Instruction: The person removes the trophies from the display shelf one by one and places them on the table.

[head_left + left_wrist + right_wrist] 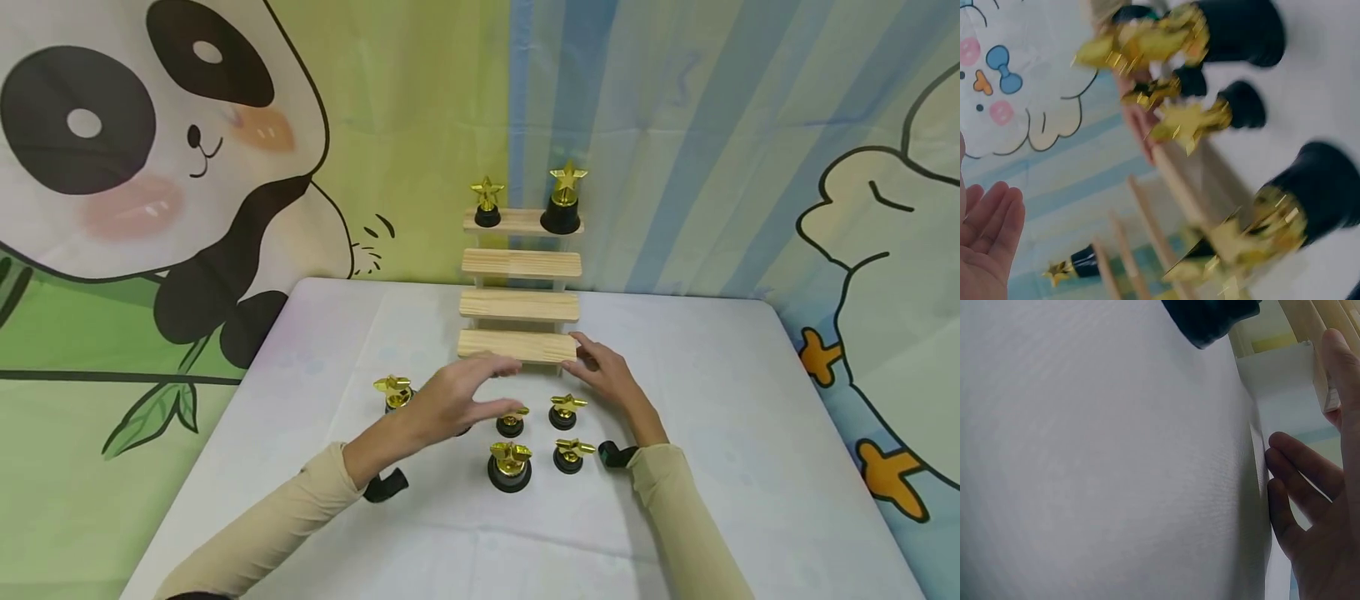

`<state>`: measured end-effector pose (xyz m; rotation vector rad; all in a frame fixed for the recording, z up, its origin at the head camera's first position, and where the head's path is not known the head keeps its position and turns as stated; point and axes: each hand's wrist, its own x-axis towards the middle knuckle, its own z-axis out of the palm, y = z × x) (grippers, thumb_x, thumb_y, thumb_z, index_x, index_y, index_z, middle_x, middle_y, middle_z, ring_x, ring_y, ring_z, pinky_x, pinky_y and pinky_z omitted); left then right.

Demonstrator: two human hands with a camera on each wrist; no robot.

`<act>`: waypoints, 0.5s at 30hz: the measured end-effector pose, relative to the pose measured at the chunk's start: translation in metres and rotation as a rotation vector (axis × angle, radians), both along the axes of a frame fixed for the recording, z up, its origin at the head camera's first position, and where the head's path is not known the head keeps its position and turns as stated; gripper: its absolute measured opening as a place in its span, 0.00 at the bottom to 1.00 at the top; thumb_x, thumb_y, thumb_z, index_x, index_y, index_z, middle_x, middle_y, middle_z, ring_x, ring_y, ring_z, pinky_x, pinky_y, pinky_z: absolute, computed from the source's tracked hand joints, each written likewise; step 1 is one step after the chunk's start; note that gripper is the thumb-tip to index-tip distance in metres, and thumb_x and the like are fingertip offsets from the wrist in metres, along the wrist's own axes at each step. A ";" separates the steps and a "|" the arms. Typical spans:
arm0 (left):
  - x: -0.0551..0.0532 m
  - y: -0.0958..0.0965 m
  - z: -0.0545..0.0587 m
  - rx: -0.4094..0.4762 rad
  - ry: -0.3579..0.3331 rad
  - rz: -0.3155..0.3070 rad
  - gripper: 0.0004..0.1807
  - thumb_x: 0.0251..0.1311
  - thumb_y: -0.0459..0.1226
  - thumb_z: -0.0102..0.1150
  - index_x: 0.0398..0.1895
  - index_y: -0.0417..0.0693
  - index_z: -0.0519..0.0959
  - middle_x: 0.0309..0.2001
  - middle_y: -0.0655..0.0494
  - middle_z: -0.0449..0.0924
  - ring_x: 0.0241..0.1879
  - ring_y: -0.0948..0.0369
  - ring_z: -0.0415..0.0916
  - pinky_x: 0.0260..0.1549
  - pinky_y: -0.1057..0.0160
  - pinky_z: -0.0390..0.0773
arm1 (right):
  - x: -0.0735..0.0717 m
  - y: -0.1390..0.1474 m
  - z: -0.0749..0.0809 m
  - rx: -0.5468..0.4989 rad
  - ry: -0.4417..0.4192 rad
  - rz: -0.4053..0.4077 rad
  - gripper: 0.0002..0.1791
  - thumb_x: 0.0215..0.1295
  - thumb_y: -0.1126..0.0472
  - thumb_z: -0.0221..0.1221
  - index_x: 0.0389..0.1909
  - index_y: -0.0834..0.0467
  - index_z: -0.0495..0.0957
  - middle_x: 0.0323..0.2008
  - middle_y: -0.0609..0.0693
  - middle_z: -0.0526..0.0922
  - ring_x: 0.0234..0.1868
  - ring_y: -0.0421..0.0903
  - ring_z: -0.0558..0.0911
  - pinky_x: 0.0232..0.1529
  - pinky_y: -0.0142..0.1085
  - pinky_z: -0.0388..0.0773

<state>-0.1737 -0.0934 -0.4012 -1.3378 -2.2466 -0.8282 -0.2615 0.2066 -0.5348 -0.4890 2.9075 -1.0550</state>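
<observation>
A four-step wooden display rack [519, 307] stands at the back of the table. My right hand [609, 377] pinches the right end of its lowest board [1333, 394] between thumb and finger, the other fingers spread near the tablecloth. My left hand [450, 396] hovers over the table in front of the rack, thumb apart from fingers, holding nothing. On the top board stand a small star trophy [487, 204] and a larger star trophy [564, 200], gold on black bases. Several more stand below, including a front trophy [510, 468] and a left trophy [393, 392]; another is mostly hidden behind my left hand.
A white cloth [705, 400] covers the table. Behind it hangs a printed backdrop [420, 125] with a panda, close to the rack. Near the right sleeve sits a small right trophy [570, 456], beside a black wrist device [617, 454].
</observation>
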 end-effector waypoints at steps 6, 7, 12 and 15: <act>-0.054 0.010 0.055 0.052 0.027 0.001 0.21 0.56 0.38 0.68 0.50 0.37 0.77 0.45 0.47 0.83 0.44 0.58 0.81 0.48 0.68 0.80 | 0.001 0.000 -0.001 -0.007 -0.016 -0.010 0.36 0.66 0.45 0.60 0.71 0.53 0.62 0.53 0.64 0.80 0.56 0.59 0.78 0.60 0.55 0.73; -0.064 0.012 0.064 0.062 0.031 0.006 0.20 0.57 0.38 0.67 0.50 0.36 0.77 0.45 0.47 0.83 0.43 0.57 0.81 0.48 0.68 0.80 | 0.001 0.000 -0.001 -0.009 -0.015 -0.012 0.36 0.66 0.45 0.60 0.71 0.52 0.62 0.53 0.64 0.80 0.56 0.59 0.78 0.59 0.55 0.73; -0.106 0.026 0.099 0.119 -0.036 0.024 0.18 0.63 0.38 0.63 0.51 0.36 0.77 0.44 0.46 0.83 0.43 0.58 0.81 0.47 0.69 0.80 | 0.001 0.000 -0.002 -0.016 0.008 -0.003 0.36 0.65 0.45 0.60 0.71 0.53 0.63 0.52 0.63 0.81 0.55 0.59 0.79 0.58 0.54 0.74; -0.121 0.036 0.112 0.137 -0.133 0.031 0.17 0.65 0.39 0.61 0.52 0.37 0.77 0.43 0.49 0.83 0.42 0.61 0.81 0.47 0.71 0.79 | -0.001 0.001 -0.001 -0.010 0.015 0.003 0.36 0.66 0.45 0.60 0.71 0.53 0.62 0.52 0.63 0.80 0.55 0.58 0.79 0.58 0.54 0.74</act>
